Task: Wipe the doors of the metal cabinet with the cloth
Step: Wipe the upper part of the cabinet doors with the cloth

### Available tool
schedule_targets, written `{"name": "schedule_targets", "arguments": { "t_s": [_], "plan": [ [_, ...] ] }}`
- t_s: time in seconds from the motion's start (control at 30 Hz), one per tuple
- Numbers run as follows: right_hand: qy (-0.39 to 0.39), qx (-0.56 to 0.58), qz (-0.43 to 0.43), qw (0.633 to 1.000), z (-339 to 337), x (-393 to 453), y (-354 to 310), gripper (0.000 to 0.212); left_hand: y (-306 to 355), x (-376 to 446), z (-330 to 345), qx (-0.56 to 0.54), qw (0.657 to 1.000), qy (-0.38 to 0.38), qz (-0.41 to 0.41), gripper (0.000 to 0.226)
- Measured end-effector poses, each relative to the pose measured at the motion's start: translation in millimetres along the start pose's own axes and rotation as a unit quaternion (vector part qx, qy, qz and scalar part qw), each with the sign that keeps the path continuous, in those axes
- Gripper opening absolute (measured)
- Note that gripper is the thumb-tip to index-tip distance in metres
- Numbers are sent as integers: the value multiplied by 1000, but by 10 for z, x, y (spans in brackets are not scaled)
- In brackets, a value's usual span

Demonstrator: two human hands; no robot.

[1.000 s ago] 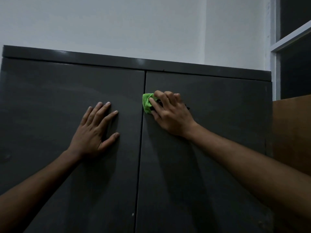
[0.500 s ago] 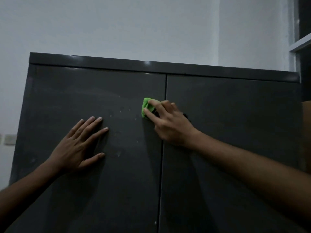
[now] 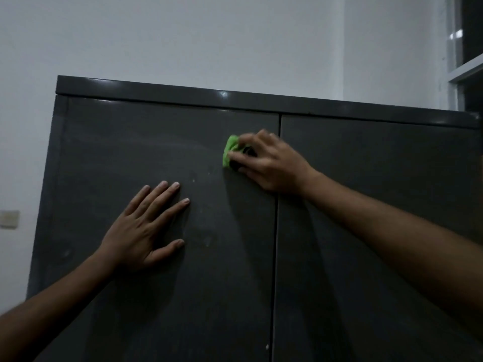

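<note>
Right hand (image 3: pixel 269 163) grips a bunched green cloth (image 3: pixel 230 150) against the left door (image 3: pixel 130 142) of the dark grey metal cabinet (image 3: pixel 183 94), near the centre seam; fingers hide most of it. Left hand (image 3: pixel 146 231) lies flat, fingers spread, lower on that door. Cabinet bottom cut off.

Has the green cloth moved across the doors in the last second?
Yes. The cloth in the right hand was on the right door beside the centre seam; now it is on the left door.
</note>
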State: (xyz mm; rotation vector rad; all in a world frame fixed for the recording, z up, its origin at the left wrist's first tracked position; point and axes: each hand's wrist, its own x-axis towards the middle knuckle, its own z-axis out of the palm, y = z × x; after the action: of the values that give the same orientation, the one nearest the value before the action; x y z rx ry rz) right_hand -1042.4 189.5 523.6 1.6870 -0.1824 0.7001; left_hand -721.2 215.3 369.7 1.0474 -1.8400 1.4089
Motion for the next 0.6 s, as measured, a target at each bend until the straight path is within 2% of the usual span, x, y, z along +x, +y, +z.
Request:
{"name": "schedule_targets", "arguments": {
  "t_s": [0.03, 0.1, 0.13, 0.17, 0.23, 0.27, 0.3, 0.33, 0.37, 0.4, 0.43, 0.47, 0.5, 0.53, 0.6],
  "plan": [
    [25, -2, 78, 997, -4, 83, 72, 34, -1, -3, 1, -2, 1000, 3, 1, 81],
    [62, 9, 257, 964, 28, 214, -20, 36, -9, -3, 3, -8, 1000, 6, 4, 80],
    [67, 8, 303, 950, 88, 247, -178, 38, -14, -6, 1, -11, 1000, 7, 5, 80],
    [65, 12, 294, 953, 155, 259, -372, 39, -18, -10, -1, -16, 1000, 7, 6, 79],
    [29, 24, 131, 991, 240, 212, -676, 39, -17, -13, -9, -26, 1000, 6, 6, 78],
    [3, 24, 49, 999, 232, 185, -712, 38, -16, -17, -12, -33, 999, 6, 5, 78],
    [-3, 21, 8, 1000, 203, 208, -649, 37, -19, -27, -16, -43, 999, 9, 1, 77],
    [0, 11, 17, 1000, 174, 255, -545, 35, -17, -34, -18, -56, 998, 17, -7, 76],
    [17, -1, 72, 997, 159, 317, -454, 34, -14, -49, -23, -71, 997, 29, -20, 75],
    [45, -10, 171, 984, 156, 390, -374, 33, -8, -71, -29, -88, 994, 45, -37, 74],
    [72, -11, 283, 956, 161, 458, -357, 34, -1, -105, -33, -103, 991, 62, -55, 73],
    [89, -14, 359, 929, 195, 519, -410, 35, -3, -151, -37, -112, 988, 75, -72, 72],
    [91, -15, 385, 918, 249, 575, -516, 36, -18, -211, -42, -114, 986, 82, -87, 72],
    [82, -13, 357, 931, 308, 605, -645, 38, -51, -278, -45, -112, 985, 83, -100, 72],
    [44, 9, 166, 985, 379, 570, -838, 39, -149, -418, -47, -102, 984, 75, -127, 72]
  ]
}}
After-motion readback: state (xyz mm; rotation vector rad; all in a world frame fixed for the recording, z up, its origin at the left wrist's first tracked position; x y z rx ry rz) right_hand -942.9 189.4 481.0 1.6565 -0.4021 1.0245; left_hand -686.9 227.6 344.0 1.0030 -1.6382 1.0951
